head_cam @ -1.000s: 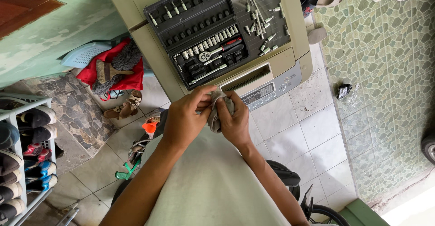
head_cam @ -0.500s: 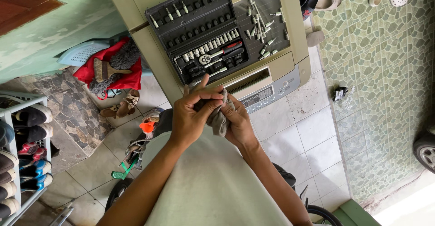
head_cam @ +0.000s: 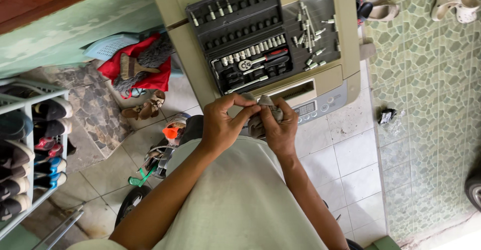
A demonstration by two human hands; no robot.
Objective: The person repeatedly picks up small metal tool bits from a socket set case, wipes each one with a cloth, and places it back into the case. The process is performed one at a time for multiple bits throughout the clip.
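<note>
While both hands are bunched together in front of the chest, the left hand (head_cam: 223,124) and right hand (head_cam: 280,129) are each pinched shut on a grey rag (head_cam: 258,122), which sits squeezed right between them, fingers curled over it. Can't tell if anything's wrapped inside the rag, it's too scrunched up. Just past the knuckles is a washer (head_cam: 345,59) with an open black socket case (head_cam: 240,34) lying on its lid, ratchet (head_cam: 258,61) with red handle in the tray, and loose bits (head_cam: 310,29) scattered beside the case, out beyond the right hand. Off to the left hand's side there's a shoe rack (head_cam: 25,154) and a red cloth (head_cam: 133,69) on the floor.
</note>
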